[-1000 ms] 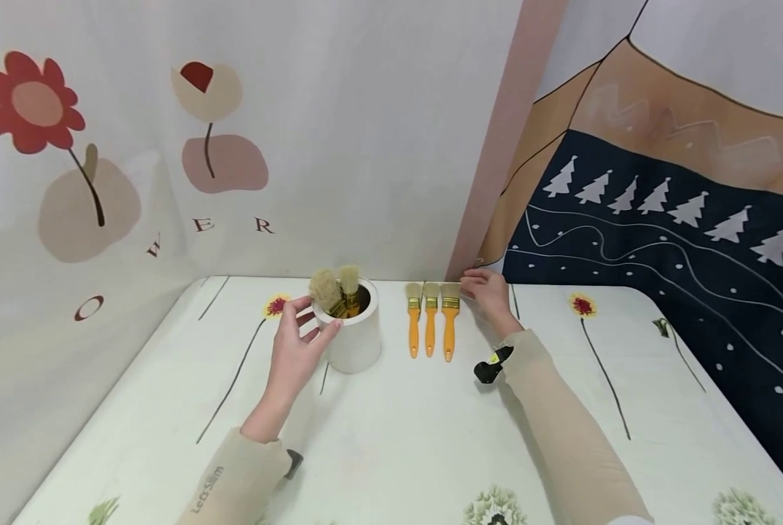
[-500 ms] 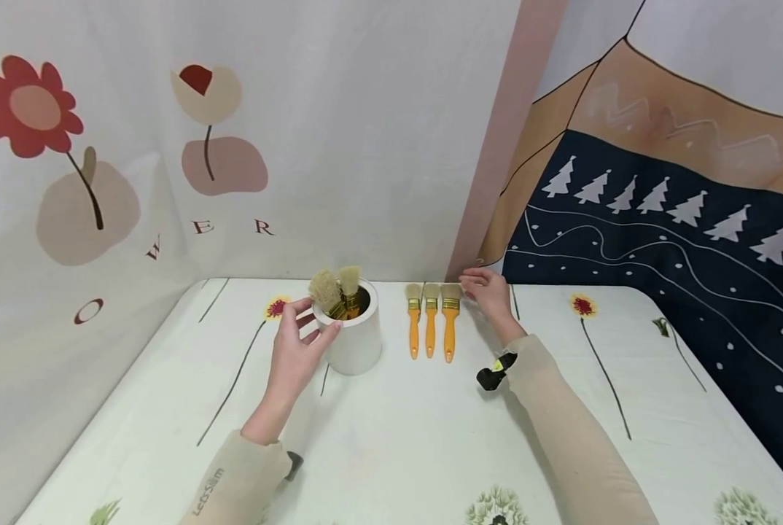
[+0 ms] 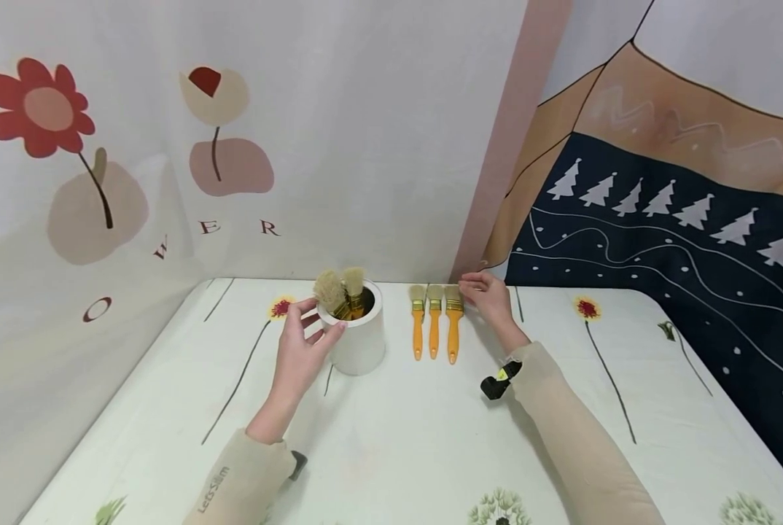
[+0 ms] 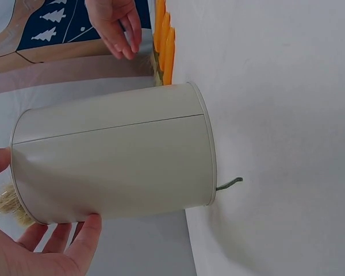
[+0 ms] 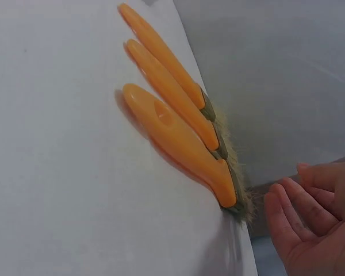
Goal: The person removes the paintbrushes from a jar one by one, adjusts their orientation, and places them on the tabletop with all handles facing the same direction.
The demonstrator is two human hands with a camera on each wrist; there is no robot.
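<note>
A white cylindrical can (image 3: pixel 360 350) stands on the table, with two light-bristled paintbrushes, one (image 3: pixel 329 290) and the other (image 3: pixel 353 283), poking bristles-up from its mouth. My left hand (image 3: pixel 300 357) holds the can near its rim; in the left wrist view its fingers (image 4: pixel 87 244) rest along the side. Three orange-handled paintbrushes lie in a row, bristles toward the back edge: a left one (image 3: pixel 418 332), a middle one (image 3: pixel 434 332) and a wider right one (image 3: pixel 453 335). Beside the wide brush's bristles is my right hand (image 3: pixel 493 302), fingers loosely bent, holding nothing. A small gap from the bristles (image 5: pixel 247 207) shows in the right wrist view.
A flower-printed white cloth covers the table (image 3: pixel 391 452). Behind its back edge hangs a pale curtain (image 3: pixel 365 146), and a dark blue tree-printed cloth (image 3: pixel 628 240) hangs at the right. Black wrist devices, one (image 3: pixel 499 380) on the right sleeve, sit by both cuffs.
</note>
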